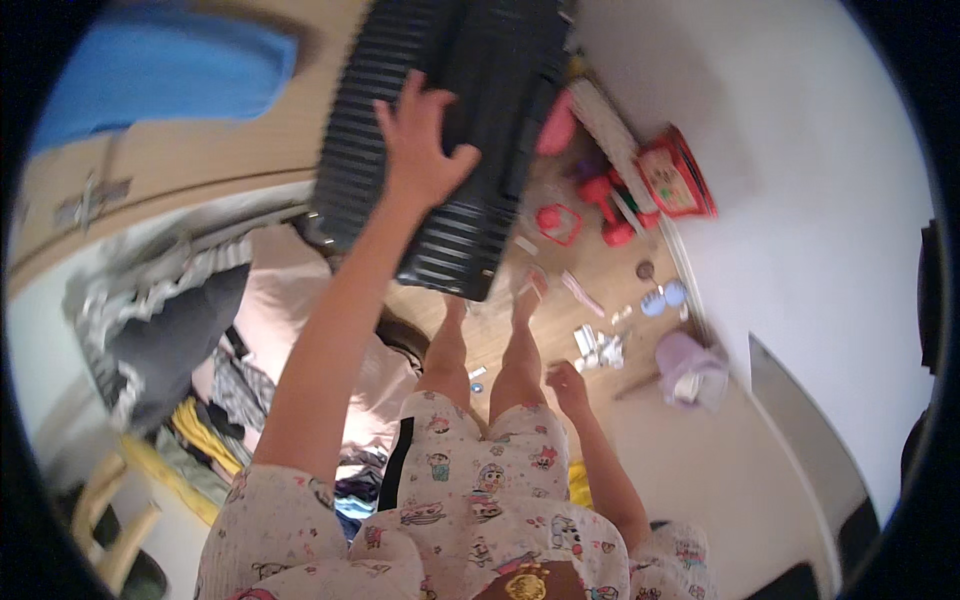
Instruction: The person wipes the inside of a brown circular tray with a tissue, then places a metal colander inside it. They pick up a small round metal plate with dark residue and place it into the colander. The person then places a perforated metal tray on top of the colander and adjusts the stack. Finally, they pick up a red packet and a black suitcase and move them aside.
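A black ribbed hard-shell suitcase (450, 172) stands before me at the top of the view, its lower end close to my feet. Over its ribbed face is my left hand (424, 142), fingers spread and bent, thumb out to the right. Whether the fingertips press on the shell cannot be made out. My right hand (568, 382) hangs low beside my right leg, loosely curled, with no object visible in it. White crumpled papers (598, 347) lie on the floor below that hand.
Pink bedding (281, 289), a dark grey pillow (184, 345) and heaped clothes (214, 435) lie to the left. Along the right wall are red dumbbells (616, 225), a red package (675, 176) and a lilac bin (686, 367). A blue cloth (172, 67) hangs at upper left.
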The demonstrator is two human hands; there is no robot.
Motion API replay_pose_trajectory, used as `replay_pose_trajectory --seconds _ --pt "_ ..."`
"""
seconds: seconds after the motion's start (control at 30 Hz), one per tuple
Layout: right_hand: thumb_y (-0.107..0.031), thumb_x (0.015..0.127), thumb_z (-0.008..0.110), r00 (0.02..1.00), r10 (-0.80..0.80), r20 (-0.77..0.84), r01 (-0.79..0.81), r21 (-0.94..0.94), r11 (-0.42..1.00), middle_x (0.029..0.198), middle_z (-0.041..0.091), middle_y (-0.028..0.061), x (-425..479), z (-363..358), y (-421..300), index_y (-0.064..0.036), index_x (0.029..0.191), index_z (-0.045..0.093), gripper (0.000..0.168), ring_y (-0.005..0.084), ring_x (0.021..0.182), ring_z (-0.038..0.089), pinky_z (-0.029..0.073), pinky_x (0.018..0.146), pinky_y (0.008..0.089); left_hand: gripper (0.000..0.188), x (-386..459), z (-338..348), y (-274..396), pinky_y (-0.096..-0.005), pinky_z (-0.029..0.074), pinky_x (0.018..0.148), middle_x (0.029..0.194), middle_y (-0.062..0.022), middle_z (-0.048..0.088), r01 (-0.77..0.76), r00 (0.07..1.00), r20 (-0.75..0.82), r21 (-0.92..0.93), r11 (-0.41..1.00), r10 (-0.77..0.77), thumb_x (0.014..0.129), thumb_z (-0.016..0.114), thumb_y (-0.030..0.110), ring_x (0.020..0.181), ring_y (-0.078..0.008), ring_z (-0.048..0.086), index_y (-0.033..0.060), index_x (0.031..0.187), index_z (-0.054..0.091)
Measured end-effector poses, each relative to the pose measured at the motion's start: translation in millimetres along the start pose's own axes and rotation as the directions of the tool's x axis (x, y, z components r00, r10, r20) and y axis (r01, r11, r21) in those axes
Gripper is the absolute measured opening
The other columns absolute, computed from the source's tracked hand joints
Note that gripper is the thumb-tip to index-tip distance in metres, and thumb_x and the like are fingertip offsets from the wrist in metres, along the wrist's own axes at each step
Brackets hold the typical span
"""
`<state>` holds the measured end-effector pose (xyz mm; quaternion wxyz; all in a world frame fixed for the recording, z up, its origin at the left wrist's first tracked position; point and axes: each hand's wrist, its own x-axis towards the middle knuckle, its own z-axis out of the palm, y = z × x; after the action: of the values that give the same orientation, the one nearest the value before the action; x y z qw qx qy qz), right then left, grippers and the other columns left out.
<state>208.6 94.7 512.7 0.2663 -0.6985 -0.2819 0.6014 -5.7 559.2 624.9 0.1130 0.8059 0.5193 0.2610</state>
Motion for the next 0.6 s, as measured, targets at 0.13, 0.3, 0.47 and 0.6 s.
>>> replay_pose_trajectory --seconds 0.13,0.3,0.47,0.6 --pt "-0.019 0.098 0.06 1.0 -0.008 0.025 0.01 -0.101 0.995 0.063 0.057 0.0045 -9.3 -30.1 -67.7 -0.001 0.076 0.057 0.028 0.0115 0.059 0.057 0.046 0.055 0.0276 0.067 -10.7 -4.2 29.2 -0.0683 0.015 0.113 0.144 -0.0231 0.039 0.087 0.991 0.091 0.126 0.988 -0.099 0.072 0.069 0.03 0.143 -0.0375 0.028 0.0078 0.131 0.047" --pt "-0.012 0.097 0.058 0.985 -0.133 0.113 0.143 -0.078 0.987 0.076 0.056 0.0048 -14.0 -9.2 -157.0 -0.001 0.101 0.057 0.011 0.0122 0.067 0.055 0.047 0.063 0.0278 0.048 -80.3 -66.2 73.2 -0.064 0.021 0.113 0.142 -0.0219 0.039 0.233 0.97 -0.048 -0.117 0.965 -0.24 0.09 0.06 0.021 0.139 -0.0385 0.032 0.0045 0.134 0.047" --pt "-0.005 0.091 0.059 0.855 -0.461 0.237 0.507 -0.196 0.839 0.091 0.064 0.0101 -16.9 92.2 -271.7 -0.002 0.12 0.057 0.029 0.0199 0.084 0.062 0.051 0.077 0.0324 0.043 -289.0 -159.5 41.4 -0.0542 0.032 0.109 0.133 -0.013 0.052 0.362 0.928 0.131 -0.094 0.927 -0.349 0.087 0.061 0.014 0.127 -0.0321 0.047 0.0069 0.129 0.054" --pt "-0.009 0.09 0.064 0.503 -0.761 0.41 0.862 -0.177 0.475 0.101 0.065 0.017 -33.7 239.2 -422.6 0.0 0.11 0.062 0.022 0.0333 0.092 0.063 0.05 0.082 0.0396 0.014 -538.1 -209.1 -10.4 -0.0472 0.047 0.087 0.102 -0.0195 0.062 0.759 0.648 0.145 -0.196 0.621 -0.747 0.09 0.055 0.013 0.1 -0.0392 0.057 0.005 0.098 0.064"
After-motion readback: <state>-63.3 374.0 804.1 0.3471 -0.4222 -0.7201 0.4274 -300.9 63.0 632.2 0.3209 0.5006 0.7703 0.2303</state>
